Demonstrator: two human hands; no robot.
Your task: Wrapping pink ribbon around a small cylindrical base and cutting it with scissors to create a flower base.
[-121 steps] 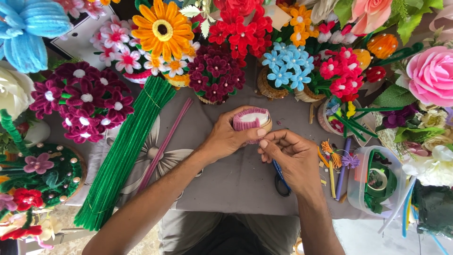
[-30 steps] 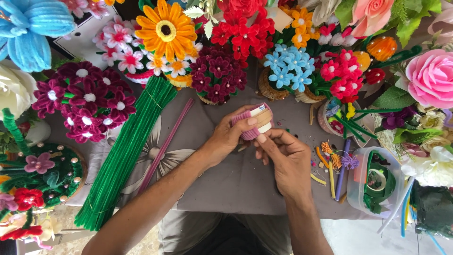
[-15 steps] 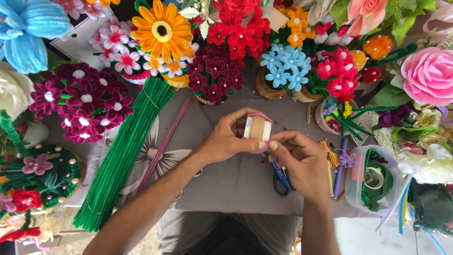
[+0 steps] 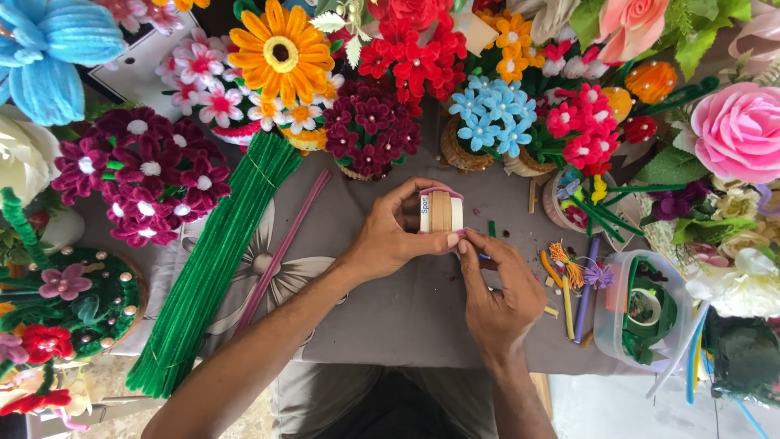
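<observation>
The right hand [image 4: 500, 297] is seen nearest, at about 6 o'clock from frame centre, with its fingertips pinched against the lower right edge of a small pink-rimmed spool [image 4: 441, 211]. The spool is held above the grey cloth surface [image 4: 382, 317], just above centre, and is gripped by the left hand [image 4: 390, 236], whose fingers are curled around it from the 9 o'clock side. At 3 o'clock from the hands, loose pipe-cleaner pieces [image 4: 569, 284] and a clear plastic tub [image 4: 642, 313] are found. At 9 o'clock, a bundle of green pipe cleaners [image 4: 211, 260] is laid diagonally, with a pink stick [image 4: 284, 248] beside it. Farther off, at 12 o'clock, an orange flower [image 4: 280, 53], red flowers [image 4: 410, 53] and blue flowers [image 4: 491, 114] are arranged.
</observation>
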